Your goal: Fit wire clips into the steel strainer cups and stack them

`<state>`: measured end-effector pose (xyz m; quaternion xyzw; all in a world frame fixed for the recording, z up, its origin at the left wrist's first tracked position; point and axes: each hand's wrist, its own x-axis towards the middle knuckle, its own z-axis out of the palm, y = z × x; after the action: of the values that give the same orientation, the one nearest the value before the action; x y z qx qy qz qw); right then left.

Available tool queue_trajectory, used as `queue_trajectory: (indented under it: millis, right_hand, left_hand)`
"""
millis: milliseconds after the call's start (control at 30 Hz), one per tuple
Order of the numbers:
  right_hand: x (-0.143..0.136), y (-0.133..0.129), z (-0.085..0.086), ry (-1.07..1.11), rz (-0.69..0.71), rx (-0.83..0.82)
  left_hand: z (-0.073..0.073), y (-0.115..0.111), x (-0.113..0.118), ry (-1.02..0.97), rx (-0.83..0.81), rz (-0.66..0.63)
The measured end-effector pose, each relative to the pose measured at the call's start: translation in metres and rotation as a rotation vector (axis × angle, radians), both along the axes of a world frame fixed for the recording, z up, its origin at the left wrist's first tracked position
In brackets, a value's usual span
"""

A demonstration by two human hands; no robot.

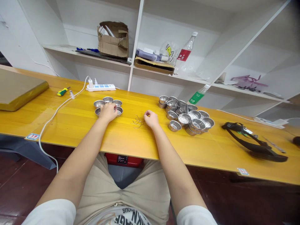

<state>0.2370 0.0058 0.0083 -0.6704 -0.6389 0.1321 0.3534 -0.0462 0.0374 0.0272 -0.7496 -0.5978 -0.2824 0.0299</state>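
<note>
Several small perforated metal cups (108,99) stand in a ring on the yellow table. My left hand (108,112) lies over the middle of this ring, its fingers bent down among the cups. What those fingers grip is hidden beneath them. To the right, my right hand (151,119) rests at the tabletop with thumb and fingers drawn together; anything between the tips is too small to make out. Close beside its fingertips lie several thin curved wires (137,122). A larger group of perforated metal cups (184,118), some stacked, stands right of my right hand.
A white power strip (101,87) with a trailing cable sits behind the ring. Left of it are a screwdriver (62,91) and a large flat board (21,89). A black headset-like strap (253,140) lies at the right. Shelves with a cardboard box (113,43) rise behind.
</note>
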Motion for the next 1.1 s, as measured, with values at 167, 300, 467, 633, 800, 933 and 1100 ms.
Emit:
queue_trajectory:
  millis: [167,300,467,633,800,933,1100]
  right_hand:
    - [-0.002,-0.004,-0.001,-0.093,0.112,-0.027]
    - [-0.004,-0.006,-0.005,-0.231,0.262,-0.045]
    - [-0.004,-0.004,-0.007,-0.299,0.317,-0.059]
    - [-0.006,-0.002,-0.012,-0.353,0.329,-0.050]
    - [-0.009,-0.005,-0.011,-0.384,0.321,-0.044]
    - [-0.009,-0.008,-0.003,-0.342,0.278,-0.003]
    - [-0.007,-0.010,0.000,-0.338,0.320,-0.089]
  left_hand:
    - [0.000,-0.002,0.003,-0.007,-0.014,-0.063]
    - [0.000,-0.004,0.006,0.001,-0.023,-0.086]
    - [-0.002,-0.005,0.008,0.000,-0.013,-0.091]
    - [-0.005,-0.004,0.009,0.013,-0.013,-0.113]
    - [-0.005,-0.004,0.009,0.005,-0.016,-0.112]
    - [-0.004,-0.005,0.009,0.000,-0.018,-0.117]
    - [-0.005,-0.004,0.009,0.009,-0.021,-0.115]
